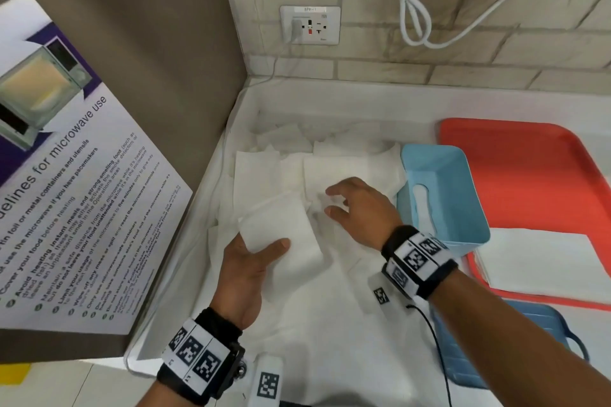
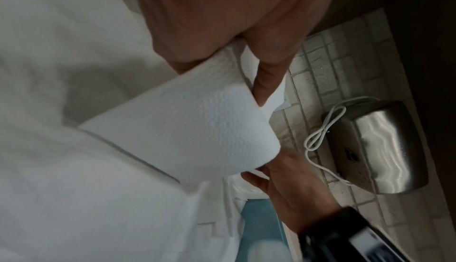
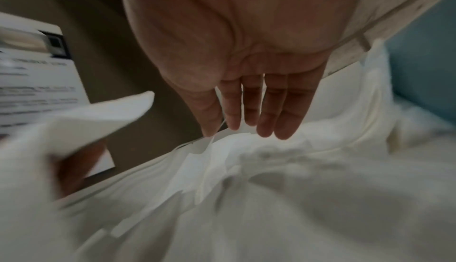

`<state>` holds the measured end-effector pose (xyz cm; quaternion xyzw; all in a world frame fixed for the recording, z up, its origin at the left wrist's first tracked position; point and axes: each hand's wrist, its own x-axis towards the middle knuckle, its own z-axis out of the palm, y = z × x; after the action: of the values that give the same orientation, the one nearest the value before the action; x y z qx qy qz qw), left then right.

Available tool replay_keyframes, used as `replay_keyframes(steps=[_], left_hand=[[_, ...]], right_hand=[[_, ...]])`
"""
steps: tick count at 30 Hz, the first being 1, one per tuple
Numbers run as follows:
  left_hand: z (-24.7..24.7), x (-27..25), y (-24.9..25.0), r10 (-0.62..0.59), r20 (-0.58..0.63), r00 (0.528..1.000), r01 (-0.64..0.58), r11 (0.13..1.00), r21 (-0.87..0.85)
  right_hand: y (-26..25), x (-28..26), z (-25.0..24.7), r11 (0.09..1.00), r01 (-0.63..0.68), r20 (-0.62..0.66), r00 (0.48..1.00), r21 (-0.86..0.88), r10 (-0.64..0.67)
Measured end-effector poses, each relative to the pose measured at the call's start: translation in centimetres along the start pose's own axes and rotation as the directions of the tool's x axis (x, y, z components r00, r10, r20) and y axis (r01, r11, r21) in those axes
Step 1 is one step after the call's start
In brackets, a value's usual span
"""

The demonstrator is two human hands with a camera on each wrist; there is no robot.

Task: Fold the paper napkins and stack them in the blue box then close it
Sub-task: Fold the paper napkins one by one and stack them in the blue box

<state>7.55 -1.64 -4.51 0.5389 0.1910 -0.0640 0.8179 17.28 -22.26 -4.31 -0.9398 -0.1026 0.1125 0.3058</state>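
- Folded napkin, a white rectangle, is lifted just left of the blue box, above the loose napkins.
- Left hand pinches that napkin at its near end, thumb on top and fingers beneath; the left wrist view shows the paper curving over the fingers.
- Loose napkins lie spread and overlapping on the white worktop, left of the box and touching its left wall.
- Right hand reaches over the pile just left of the box, fingers straight and slightly apart; its fingertips meet a raised napkin edge, and whether they grip it I cannot tell.
- Blue box stands open at the left end of a red tray.
- Flat white stack lies on the tray, right of and nearer than the box.
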Motion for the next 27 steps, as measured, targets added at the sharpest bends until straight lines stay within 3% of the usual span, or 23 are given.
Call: replay_keyframes(steps=[7,11,18,24,27], left_hand=[[-1.1,0.3,0.2,-0.006,0.065,0.998,0.003,0.999,0.043],[-1.8,0.4,0.6,-0.018,0.089,0.996,0.015,0.999,0.036],[-1.5,0.9,0.7,-0.022,0.052,0.998,0.021,1.0,0.02],[-0.9,1.5,1.2,0.009,-0.034,0.999,-0.01,1.0,-0.005],[-0.7,1.8,1.7,0.016,-0.106,0.994,-0.019,0.999,-0.028]], right_hand=[[-0.9,7.4,0.5,0.973,-0.107,0.127,0.983,-0.206,0.135],[-1.2,9.4,-0.7,0.92,-0.154,0.137,0.967,-0.36,0.216],[-1.1,9.1,-2.6,0.875,-0.133,-0.005,0.989,-0.465,0.148],[-1.4,6.1,-5.5,0.944,0.048,-0.202,0.972,-0.327,-0.119],[-2.0,3.7,-7.8,0.988,0.145,-0.241,0.962,0.056,-0.128]])
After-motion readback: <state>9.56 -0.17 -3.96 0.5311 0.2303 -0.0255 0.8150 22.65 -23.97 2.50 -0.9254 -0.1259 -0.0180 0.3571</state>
